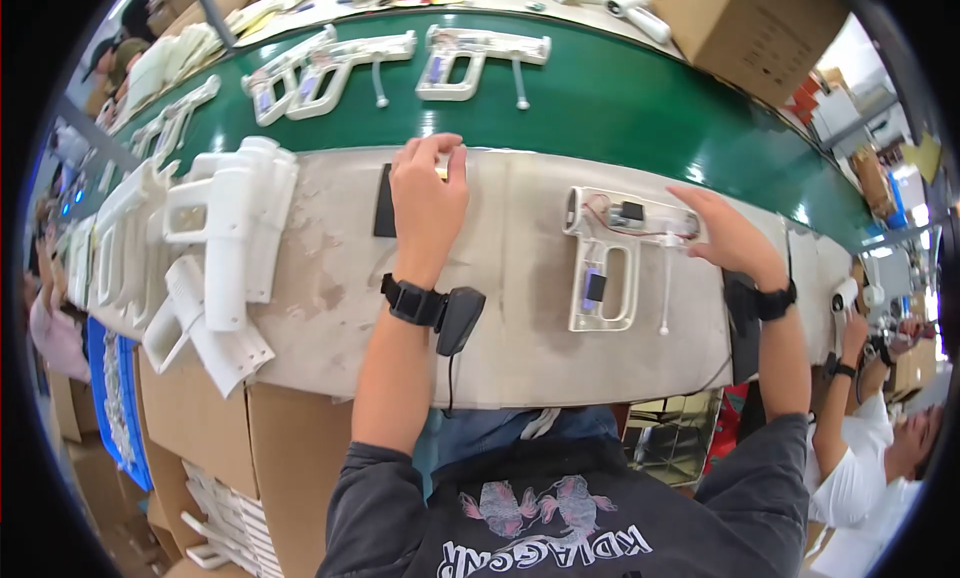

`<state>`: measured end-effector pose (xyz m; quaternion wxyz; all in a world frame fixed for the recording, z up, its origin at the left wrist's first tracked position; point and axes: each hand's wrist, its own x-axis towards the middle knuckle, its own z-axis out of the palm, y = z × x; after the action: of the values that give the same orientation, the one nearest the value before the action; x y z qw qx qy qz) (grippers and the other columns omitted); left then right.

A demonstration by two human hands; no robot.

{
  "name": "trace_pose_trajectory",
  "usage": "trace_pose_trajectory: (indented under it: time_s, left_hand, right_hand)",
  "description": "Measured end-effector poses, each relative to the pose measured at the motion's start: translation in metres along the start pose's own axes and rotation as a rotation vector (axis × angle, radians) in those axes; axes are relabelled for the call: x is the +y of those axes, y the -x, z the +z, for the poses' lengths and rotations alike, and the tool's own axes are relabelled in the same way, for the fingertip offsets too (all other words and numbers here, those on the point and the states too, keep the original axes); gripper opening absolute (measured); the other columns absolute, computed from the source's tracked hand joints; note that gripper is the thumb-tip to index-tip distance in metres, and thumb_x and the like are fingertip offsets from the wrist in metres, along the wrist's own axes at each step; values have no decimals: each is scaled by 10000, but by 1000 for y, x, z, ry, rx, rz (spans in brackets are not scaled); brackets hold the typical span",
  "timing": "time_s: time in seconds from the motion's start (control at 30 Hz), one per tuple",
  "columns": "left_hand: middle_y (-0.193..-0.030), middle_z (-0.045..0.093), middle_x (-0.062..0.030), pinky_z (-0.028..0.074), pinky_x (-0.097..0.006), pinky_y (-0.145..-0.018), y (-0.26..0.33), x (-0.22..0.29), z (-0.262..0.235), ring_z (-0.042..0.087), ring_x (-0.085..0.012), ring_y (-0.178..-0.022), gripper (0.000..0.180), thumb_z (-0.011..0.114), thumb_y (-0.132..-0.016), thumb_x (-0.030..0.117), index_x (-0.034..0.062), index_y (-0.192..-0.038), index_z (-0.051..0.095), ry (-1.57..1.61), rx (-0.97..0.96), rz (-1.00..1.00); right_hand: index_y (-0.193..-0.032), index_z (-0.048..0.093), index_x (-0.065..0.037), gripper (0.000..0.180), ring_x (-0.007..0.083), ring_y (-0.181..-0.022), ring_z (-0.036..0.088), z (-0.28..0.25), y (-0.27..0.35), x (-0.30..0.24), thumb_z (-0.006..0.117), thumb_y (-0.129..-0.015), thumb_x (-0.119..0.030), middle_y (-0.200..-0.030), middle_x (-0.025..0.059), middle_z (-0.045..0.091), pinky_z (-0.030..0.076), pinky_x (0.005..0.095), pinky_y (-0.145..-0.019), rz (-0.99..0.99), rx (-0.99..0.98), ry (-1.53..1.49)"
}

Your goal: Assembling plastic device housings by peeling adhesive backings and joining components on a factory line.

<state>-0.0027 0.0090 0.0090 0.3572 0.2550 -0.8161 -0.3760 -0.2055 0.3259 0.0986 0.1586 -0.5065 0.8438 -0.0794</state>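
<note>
A white toy-gun half-shell [628, 246] lies on the worktable with its inside showing: a black block, thin red wires and a purplish part in the grip. A thin white stick [667, 288] with a rounded end hangs down from its barrel. My right hand [735, 236] is at the barrel's end, fingers and thumb apart on either side of it. My left hand [428, 193] is at the table's far edge, its fingers curled; whatever may be in them is hidden. Partly beneath that hand lies a flat black rectangular thing [384, 213].
Beyond the table [510, 278] runs a green conveyor belt [620, 118] carrying several similar half-shells [480, 60]. White gun-shaped shells [228, 233] are piled at the left. A cardboard box [745, 33] stands at the back right. Another person [870, 438] is at work on the far right.
</note>
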Motion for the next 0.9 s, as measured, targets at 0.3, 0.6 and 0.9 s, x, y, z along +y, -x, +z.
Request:
trace_pose_trajectory:
  time_s: [0.3,0.6,0.9]
  left_hand:
    - [-1283,514,-202,363,-506,-1052,-10,8,-81,470,-374,-1227,329,736,-846,171,56,-1142,649,-248,571,52]
    - [-1371,535,-222,403,-484,-1062,37,0,-238,501,-405,-1269,683,777,-835,375,36,-1366,513,-831,217,-146]
    - [-1380,505,-285,402,-512,-1076,66,-8,-283,472,-455,-1289,945,698,-843,612,-49,-1442,385,-781,-69,-295]
  right_hand:
    - [-1350,562,-27,584,314,-1193,598,2,55,-29,710,-787,16,-1247,147,652,423,383,-1058,-18,111,-159]
    - [-1321,587,-32,540,258,-1147,623,8,114,-39,698,-798,44,-1194,128,674,434,361,-1031,-28,114,-234]
    - [-1295,592,-22,494,308,-1100,632,46,133,-32,695,-813,17,-1147,146,677,455,377,-989,-36,159,-302]
